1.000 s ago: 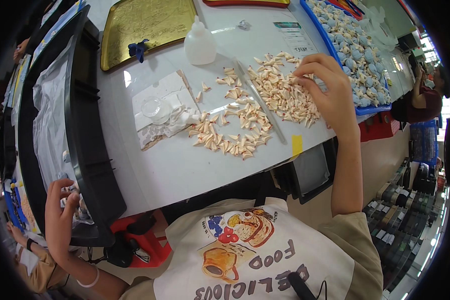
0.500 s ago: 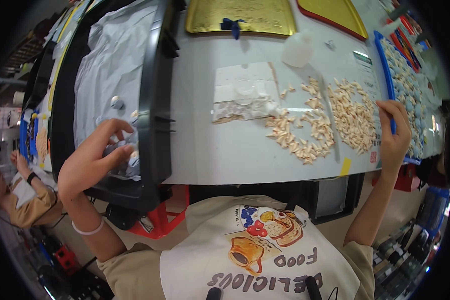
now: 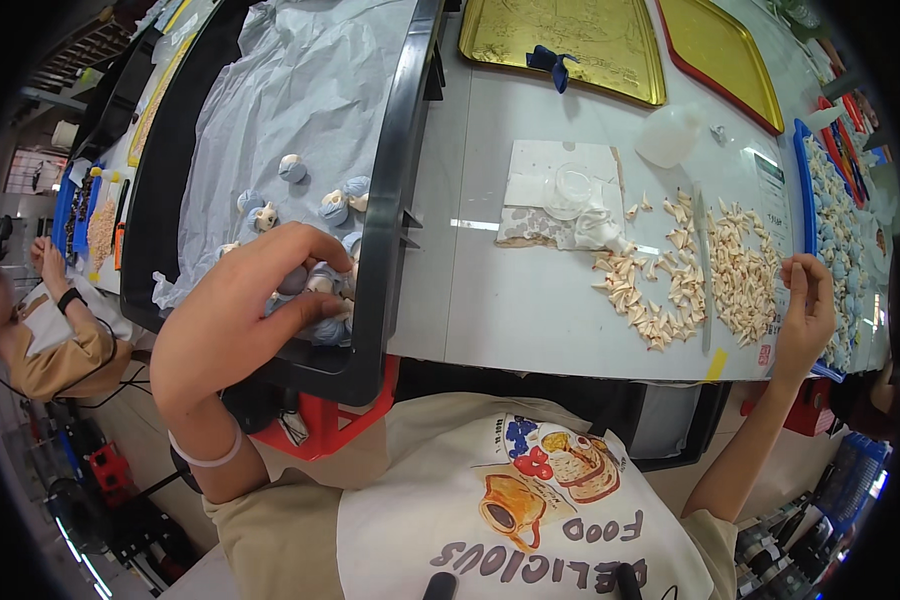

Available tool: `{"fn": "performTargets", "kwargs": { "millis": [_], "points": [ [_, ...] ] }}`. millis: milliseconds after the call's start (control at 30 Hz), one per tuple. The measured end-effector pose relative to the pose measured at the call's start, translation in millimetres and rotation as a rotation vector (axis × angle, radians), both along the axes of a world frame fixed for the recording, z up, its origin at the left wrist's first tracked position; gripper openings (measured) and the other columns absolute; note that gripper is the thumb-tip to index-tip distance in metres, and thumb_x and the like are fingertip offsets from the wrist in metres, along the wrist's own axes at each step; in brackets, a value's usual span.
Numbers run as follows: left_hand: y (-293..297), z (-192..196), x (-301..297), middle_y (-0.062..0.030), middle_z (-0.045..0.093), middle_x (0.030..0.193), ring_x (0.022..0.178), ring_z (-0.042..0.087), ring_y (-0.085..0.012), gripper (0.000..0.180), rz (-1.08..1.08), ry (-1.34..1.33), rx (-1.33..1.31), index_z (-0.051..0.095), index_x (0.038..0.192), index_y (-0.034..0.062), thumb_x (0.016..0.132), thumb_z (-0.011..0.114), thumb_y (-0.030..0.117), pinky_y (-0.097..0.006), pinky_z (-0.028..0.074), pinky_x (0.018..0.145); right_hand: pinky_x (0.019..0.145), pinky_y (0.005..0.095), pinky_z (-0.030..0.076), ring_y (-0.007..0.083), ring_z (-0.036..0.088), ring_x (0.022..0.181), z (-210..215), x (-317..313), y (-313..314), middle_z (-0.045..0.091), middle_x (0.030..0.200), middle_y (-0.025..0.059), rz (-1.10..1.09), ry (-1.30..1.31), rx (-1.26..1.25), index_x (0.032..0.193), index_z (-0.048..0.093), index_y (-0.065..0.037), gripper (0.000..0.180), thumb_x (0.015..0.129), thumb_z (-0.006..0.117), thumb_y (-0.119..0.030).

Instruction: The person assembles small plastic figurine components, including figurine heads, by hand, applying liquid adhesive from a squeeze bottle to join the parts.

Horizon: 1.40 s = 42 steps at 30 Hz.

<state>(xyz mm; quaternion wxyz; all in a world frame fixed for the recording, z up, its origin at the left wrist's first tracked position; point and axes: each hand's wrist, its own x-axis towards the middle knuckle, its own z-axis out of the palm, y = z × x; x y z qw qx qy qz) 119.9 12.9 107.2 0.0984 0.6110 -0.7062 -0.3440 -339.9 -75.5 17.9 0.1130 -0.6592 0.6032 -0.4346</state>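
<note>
**Ana:** Head view is showing the left hand (image 3: 238,312) reaching down into the big black plastic bin (image 3: 385,250), the one lined with pale crinkled plastic sheet (image 3: 290,90). Its fingers are curling over a cluster of small blue-and-white wrapped pieces (image 3: 315,300) at the near corner of that bin. I am judging the grip as closing on a few of them, though the fingers are hiding which ones.

**Ben:** And the other hand?

**Ana:** The right hand (image 3: 805,305) is hovering well to the right of the bin, at the near edge of the white worktop (image 3: 530,300), beside the blue tray (image 3: 802,190) that is filled with more wrapped pieces. Thumb and fingertips are pinching together; whether anything is sitting between them, I cannot tell.

**Ben:** How far along does the work look?

**Ana:** Partway, I am guessing. Only a scatter of wrapped pieces is lying in the bin, most of the liner is showing bare, so plenty of room is remaining. Right of the bin, two heaps of small cream-coloured cone-shaped pieces (image 3: 670,285) are lying on the worktop, parted by a long thin grey bar (image 3: 703,270), and they are looking untouched as yet.

**Ben:** Anything else near the bin?

**Ana:** Just right of it, a white paper sheet with a clear round lid (image 3: 570,185) is resting. Beyond that, two gold metal trays (image 3: 590,40) are lying, one carrying a small dark blue clip (image 3: 552,60). Left of the bin, another person (image 3: 40,330) is sitting.
</note>
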Motion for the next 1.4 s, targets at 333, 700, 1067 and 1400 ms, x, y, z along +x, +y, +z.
{"fn": "performTargets", "kwargs": {
  "millis": [333,700,1067,1400],
  "points": [
    [35.2,-13.8,-58.2,-0.0159,0.057,0.096,0.079,0.060,-0.0267,0.025,0.115,0.220,-0.689,0.060,0.092,0.0021,0.070,0.071,0.003,-0.033,0.048,0.069,0.079,0.0219,0.043,0.0092,0.055,0.083,5.1,1.3,0.1,0.061,0.089,0.0045,0.043,0.205,-0.100,0.093,0.060,0.001,0.012,0.093,0.053,-0.009],
    [41.0,-52.9,-111.3,-0.0188,0.053,0.105,0.083,0.063,-0.0211,0.024,0.024,1.063,-0.253,0.065,0.095,0.0008,0.073,0.073,-0.002,-0.029,0.055,0.071,0.074,0.0209,0.047,0.0086,0.058,0.080,21.7,41.8,-10.0,0.062,0.088,0.0044,0.083,-0.071,0.031,0.097,0.061,0.003,0.010,0.089,0.058,-0.003],
    [7.2,-93.4,-113.6,-0.0141,0.050,0.107,0.100,0.056,-0.0203,0.036,0.135,1.212,-0.069,0.057,0.099,-0.0008,0.069,0.076,-0.003,-0.029,0.048,0.078,0.073,0.0229,0.043,0.0092,0.053,0.077,46.1,121.1,-32.1,0.060,0.082,0.0038,0.492,-0.070,0.058,0.090,0.061,0.002,0.014,0.077,0.065,0.004],
    [-22.0,-103.8,-107.8,-0.0157,0.053,0.104,0.097,0.056,-0.0200,0.028,0.012,1.088,-0.095,0.063,0.096,-0.0014,0.071,0.075,-0.001,-0.028,0.046,0.081,0.072,0.0262,0.037,0.0143,0.048,0.077,40.7,189.5,-58.9,0.053,0.082,0.0048,0.787,0.182,0.250,0.076,0.061,-0.001,0.014,0.066,0.071,0.002]
  ]
}}
